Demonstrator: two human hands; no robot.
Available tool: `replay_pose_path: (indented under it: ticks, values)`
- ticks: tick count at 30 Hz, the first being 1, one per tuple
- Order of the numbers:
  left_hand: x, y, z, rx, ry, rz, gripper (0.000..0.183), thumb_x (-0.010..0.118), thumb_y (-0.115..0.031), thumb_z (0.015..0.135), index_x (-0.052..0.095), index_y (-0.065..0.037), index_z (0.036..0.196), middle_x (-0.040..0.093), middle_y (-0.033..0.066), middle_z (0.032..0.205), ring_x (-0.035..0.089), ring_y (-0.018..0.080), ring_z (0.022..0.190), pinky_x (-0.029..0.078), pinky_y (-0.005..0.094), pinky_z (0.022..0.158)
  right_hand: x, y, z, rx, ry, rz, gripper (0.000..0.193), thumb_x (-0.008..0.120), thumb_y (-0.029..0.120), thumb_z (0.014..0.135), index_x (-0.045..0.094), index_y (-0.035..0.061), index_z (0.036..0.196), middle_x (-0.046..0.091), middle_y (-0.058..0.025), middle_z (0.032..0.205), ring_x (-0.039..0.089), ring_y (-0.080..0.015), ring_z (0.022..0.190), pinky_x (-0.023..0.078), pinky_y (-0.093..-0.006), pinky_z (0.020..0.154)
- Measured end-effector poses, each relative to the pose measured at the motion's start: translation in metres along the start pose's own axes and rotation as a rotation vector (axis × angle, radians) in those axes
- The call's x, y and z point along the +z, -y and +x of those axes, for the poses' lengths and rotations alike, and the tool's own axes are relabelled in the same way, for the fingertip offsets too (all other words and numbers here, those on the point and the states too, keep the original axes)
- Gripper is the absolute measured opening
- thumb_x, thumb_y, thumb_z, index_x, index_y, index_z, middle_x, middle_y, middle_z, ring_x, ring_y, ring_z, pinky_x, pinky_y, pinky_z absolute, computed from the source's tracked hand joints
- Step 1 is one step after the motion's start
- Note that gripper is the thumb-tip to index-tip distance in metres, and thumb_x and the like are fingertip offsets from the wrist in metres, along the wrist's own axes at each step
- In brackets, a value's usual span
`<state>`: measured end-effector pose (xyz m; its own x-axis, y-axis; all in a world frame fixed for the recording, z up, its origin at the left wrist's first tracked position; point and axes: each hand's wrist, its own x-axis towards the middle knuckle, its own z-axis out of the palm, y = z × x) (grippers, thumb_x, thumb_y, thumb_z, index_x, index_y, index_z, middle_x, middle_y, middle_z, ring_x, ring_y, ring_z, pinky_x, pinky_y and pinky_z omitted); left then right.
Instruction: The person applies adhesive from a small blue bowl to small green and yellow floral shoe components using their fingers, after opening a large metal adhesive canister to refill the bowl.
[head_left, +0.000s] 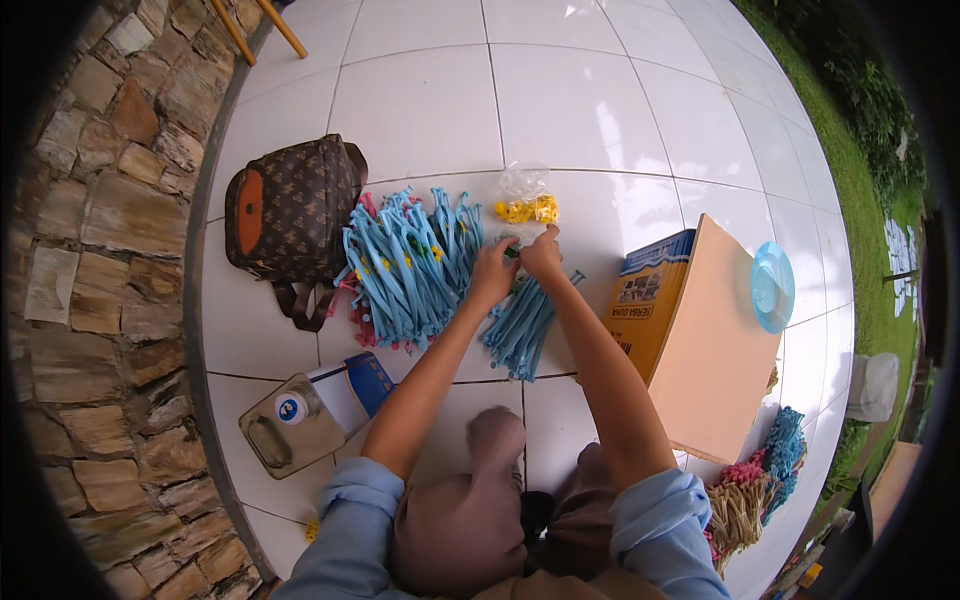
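Observation:
My left hand and my right hand nearly meet over the floor, fingers closed. A small dark green bit shows between them; what they pinch is too small to make out. Beneath my right wrist lies a pile of long thin light-blue pieces with knobbed ends. Left of my left hand spreads a larger heap of similar blue pieces, with yellow bits among them and pink ones showing at its edges. Just beyond my hands, a clear plastic bag sits with small yellow pieces at its mouth.
A brown patterned backpack stands by the stone wall. Nearer are a metal can with a white cap and a blue box. At right, a cardboard box bears a blue plate; bundles of coloured strands lie nearby.

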<state>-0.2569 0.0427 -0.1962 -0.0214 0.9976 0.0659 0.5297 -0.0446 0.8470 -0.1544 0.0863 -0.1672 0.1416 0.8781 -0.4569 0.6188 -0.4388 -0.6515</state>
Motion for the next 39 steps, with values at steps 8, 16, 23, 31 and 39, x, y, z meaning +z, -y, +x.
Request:
replay_pose_path:
  ticks: [8, 16, 23, 31, 39]
  values:
    - [-0.037, -0.054, -0.021, -0.08, -0.215, -0.206, 0.032, 0.064, -0.002, 0.075, 0.058, -0.007, 0.105, 0.058, 0.0124, 0.105, 0.059, 0.0279, 0.087, 0.047, 0.0346, 0.074, -0.036, 0.029, -0.046, -0.188, -0.097, 0.117, 0.071, 0.064, 0.007, 0.067, 0.027, -0.0013, 0.127, 0.048, -0.0218, 0.108, 0.047, -0.0372, 0.104, 0.033, -0.0464, 0.092]
    - [-0.108, -0.255, -0.039, 0.243, -0.008, -0.286, 0.038, 0.061, -0.001, 0.079, 0.053, -0.01, 0.116, 0.053, 0.0088, 0.11, 0.056, 0.0133, 0.083, 0.046, 0.0236, 0.065, -0.194, 0.077, -0.182, -0.764, -0.418, 0.305, 0.071, 0.056, -0.01, 0.067, 0.028, 0.002, 0.131, 0.041, -0.0144, 0.105, 0.043, -0.0244, 0.094, 0.041, -0.0334, 0.076]
    - [-0.055, -0.338, -0.045, 0.365, 0.209, -0.056, 0.043, 0.064, -0.008, 0.078, 0.049, -0.013, 0.118, 0.049, 0.0124, 0.106, 0.059, 0.0211, 0.083, 0.048, 0.0304, 0.073, -0.276, 0.033, -0.218, -0.782, -0.816, 0.167, 0.073, 0.05, -0.017, 0.065, 0.028, 0.0063, 0.131, 0.041, -0.0113, 0.109, 0.047, -0.0192, 0.092, 0.045, -0.0246, 0.061]
    - [0.016, -0.31, -0.035, 0.195, 0.433, 0.168, 0.051, 0.07, -0.018, 0.073, 0.047, -0.015, 0.119, 0.046, 0.016, 0.11, 0.054, 0.0314, 0.099, 0.046, 0.0404, 0.083, -0.275, -0.032, -0.202, -0.594, -0.729, 0.069, 0.073, 0.038, -0.021, 0.06, 0.033, 0.0009, 0.13, 0.047, -0.0168, 0.102, 0.042, -0.0319, 0.091, 0.037, -0.0404, 0.082]
    - [0.017, -0.314, -0.031, 0.172, 0.359, 0.341, 0.024, 0.068, -0.02, 0.075, 0.06, -0.014, 0.097, 0.043, 0.0146, 0.118, 0.051, 0.0334, 0.106, 0.047, 0.0439, 0.083, -0.281, -0.031, -0.186, -0.7, -0.422, 0.018, 0.031, 0.048, -0.007, 0.076, 0.042, -0.0029, 0.107, 0.056, -0.0148, 0.087, 0.052, -0.0305, 0.083, 0.044, -0.038, 0.072]
